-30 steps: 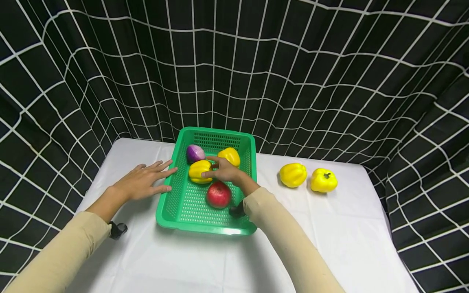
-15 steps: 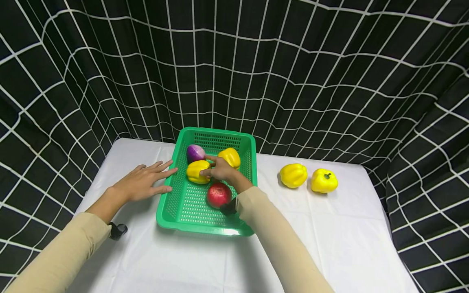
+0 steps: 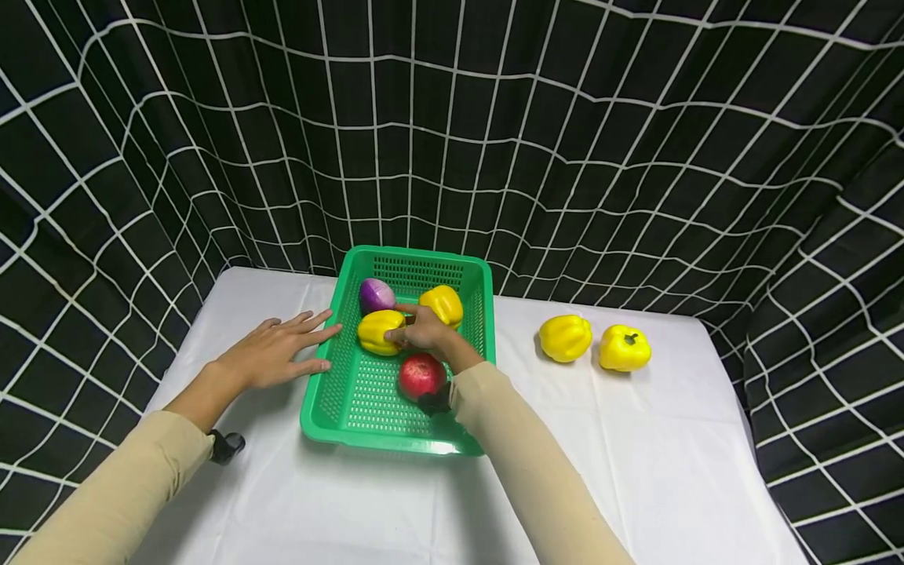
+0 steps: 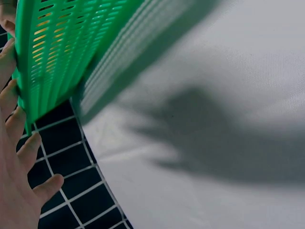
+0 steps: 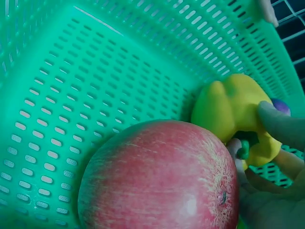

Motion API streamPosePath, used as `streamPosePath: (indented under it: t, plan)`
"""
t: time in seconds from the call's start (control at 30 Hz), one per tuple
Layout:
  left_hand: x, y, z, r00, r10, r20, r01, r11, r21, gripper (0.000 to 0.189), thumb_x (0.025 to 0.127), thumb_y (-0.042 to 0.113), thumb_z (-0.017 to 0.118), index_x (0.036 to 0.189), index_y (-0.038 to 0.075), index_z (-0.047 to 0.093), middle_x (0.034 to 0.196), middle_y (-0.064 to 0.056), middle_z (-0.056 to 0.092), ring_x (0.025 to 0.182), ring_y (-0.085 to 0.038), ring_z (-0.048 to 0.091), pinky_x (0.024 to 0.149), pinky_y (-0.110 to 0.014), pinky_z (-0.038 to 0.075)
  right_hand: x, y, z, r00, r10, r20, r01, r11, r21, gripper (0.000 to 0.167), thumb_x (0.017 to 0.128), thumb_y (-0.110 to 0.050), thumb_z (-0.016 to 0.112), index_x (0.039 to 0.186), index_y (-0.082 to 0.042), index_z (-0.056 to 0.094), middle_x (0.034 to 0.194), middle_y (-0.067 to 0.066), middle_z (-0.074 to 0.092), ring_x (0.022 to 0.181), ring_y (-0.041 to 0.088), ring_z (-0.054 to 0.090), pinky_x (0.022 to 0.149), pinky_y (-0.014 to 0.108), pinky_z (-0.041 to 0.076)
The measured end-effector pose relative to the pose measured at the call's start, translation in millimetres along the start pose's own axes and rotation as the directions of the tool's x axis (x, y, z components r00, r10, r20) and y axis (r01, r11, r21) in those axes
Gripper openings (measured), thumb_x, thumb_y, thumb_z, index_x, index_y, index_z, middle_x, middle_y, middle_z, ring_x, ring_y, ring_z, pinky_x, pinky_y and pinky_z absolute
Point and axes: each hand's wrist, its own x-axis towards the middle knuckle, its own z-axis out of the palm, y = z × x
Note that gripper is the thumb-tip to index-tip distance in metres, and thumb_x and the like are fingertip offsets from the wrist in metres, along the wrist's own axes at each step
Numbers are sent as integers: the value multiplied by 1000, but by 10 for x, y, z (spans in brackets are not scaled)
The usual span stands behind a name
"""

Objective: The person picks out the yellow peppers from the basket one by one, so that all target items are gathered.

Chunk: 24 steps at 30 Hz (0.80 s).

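Note:
A green perforated plastic basket (image 3: pixel 395 444) stands on the white cloth. Inside it, my right hand (image 3: pixel 424 329) holds a yellow bell pepper (image 3: pixel 378 333), thumb on its side and fingers by its green stem in the right wrist view. Close under that wrist lies a red apple (image 5: pixel 157 176), large in the same view. A second yellow bell pepper (image 3: pixel 446 304) sits behind the hand, and a purple roundish vegetable (image 3: pixel 377 295) lies at the back left. My left hand (image 3: pixel 277 351) spreads its straight fingers against the basket's left rim, holding nothing.
Two more yellow bell peppers, one on its side (image 3: pixel 566 338) and one with its stem showing (image 3: pixel 625 348), lie on the cloth right of the basket. A black curtain (image 3: pixel 452 133) with white grid lines surrounds the table's back and sides.
My right hand has shifted slightly left with the yellow bell pepper, which sits closer to the basket's left wall. The left hand has stayed in place.

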Motion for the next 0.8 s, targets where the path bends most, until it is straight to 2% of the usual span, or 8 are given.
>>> streamPosePath:
  t: [0.17, 0.37, 0.5, 0.8]
  plan:
    - [10, 4, -6, 1000, -2, 7, 2, 1000, 8, 68, 97, 55, 54, 154, 22, 39, 163, -8, 25, 147, -39, 27, 109, -69, 28, -10, 6, -19, 1000, 9, 8, -9, 1000, 11, 67, 93, -3, 69, 153, -10, 39, 113, 14, 55, 83, 22, 53, 100, 49, 47]
    - [9, -4, -5, 1000, -3, 9, 3, 1000, 13, 68, 97, 57, 53, 154, 23, 39, 163, -7, 26, 147, -39, 27, 108, -69, 28, -20, 8, -41, 1000, -9, 28, 9, 1000, 21, 63, 93, 1, 67, 150, -6, 43, 104, 12, 54, 79, 22, 53, 90, 41, 50]
    - [7, -5, -4, 1000, -5, 7, 5, 1000, 11, 67, 97, 55, 54, 154, 23, 39, 163, -7, 26, 147, -40, 27, 108, -70, 28, -41, -4, -81, 999, -22, 31, 22, 1000, -2, 62, 93, 1, 67, 149, -5, 43, 102, 12, 55, 79, 21, 54, 88, 38, 52]
    - [8, -4, 12, 1000, 2, -3, -2, 1000, 15, 67, 97, 54, 55, 154, 22, 39, 163, -7, 26, 147, -40, 27, 108, -69, 28, -157, -151, -222, 997, -54, 53, 58, 996, -70, 60, 95, 0, 64, 150, -3, 41, 125, 23, 51, 85, 23, 56, 95, 44, 52]
